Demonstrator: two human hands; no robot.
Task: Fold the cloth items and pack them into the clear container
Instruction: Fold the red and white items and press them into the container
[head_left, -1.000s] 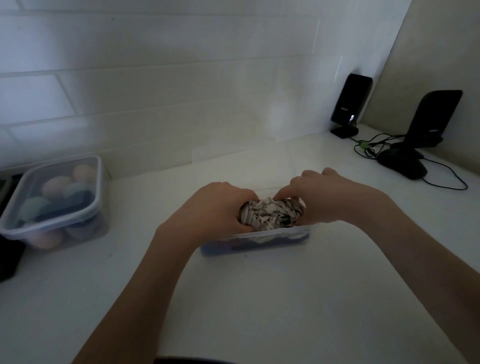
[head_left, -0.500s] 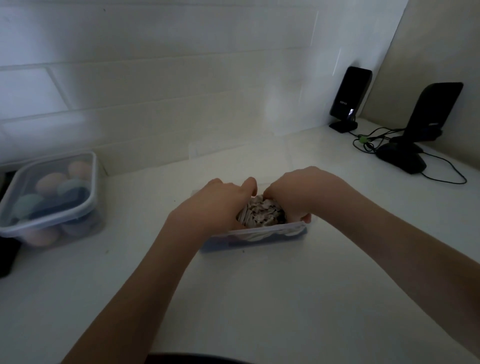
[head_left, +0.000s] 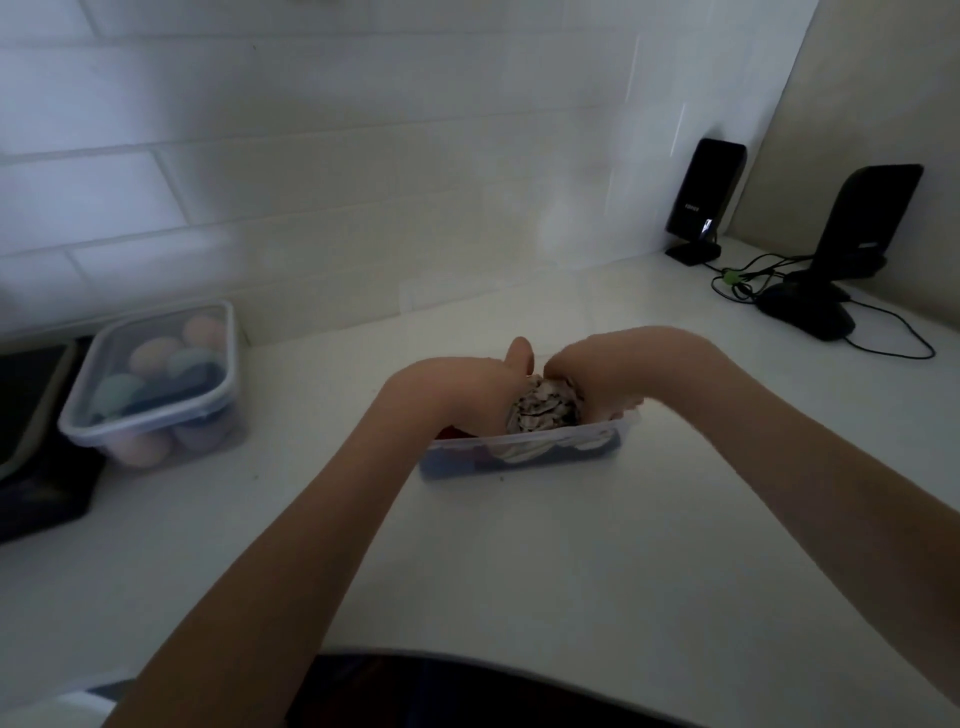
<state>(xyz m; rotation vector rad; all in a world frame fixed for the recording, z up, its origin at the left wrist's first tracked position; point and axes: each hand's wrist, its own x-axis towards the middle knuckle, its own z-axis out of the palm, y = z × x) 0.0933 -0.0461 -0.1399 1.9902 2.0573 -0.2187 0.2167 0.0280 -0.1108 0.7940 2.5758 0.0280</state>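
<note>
We see the left hand (head_left: 457, 387) and right hand (head_left: 602, 371), fingers curled around a patterned cloth bundle (head_left: 543, 410), pressing it into the clear container (head_left: 519, 457), where it could spring loose or tip the light box.

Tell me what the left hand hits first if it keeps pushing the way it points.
Likely the patterned cloth it presses into the clear container, then the right hand close beyond; depth is unclear.

My hands (head_left: 457, 387) have pushed the patterned cloth (head_left: 544, 410) deeper into the container (head_left: 519, 454). My left thumb now sticks up behind the cloth.
</note>
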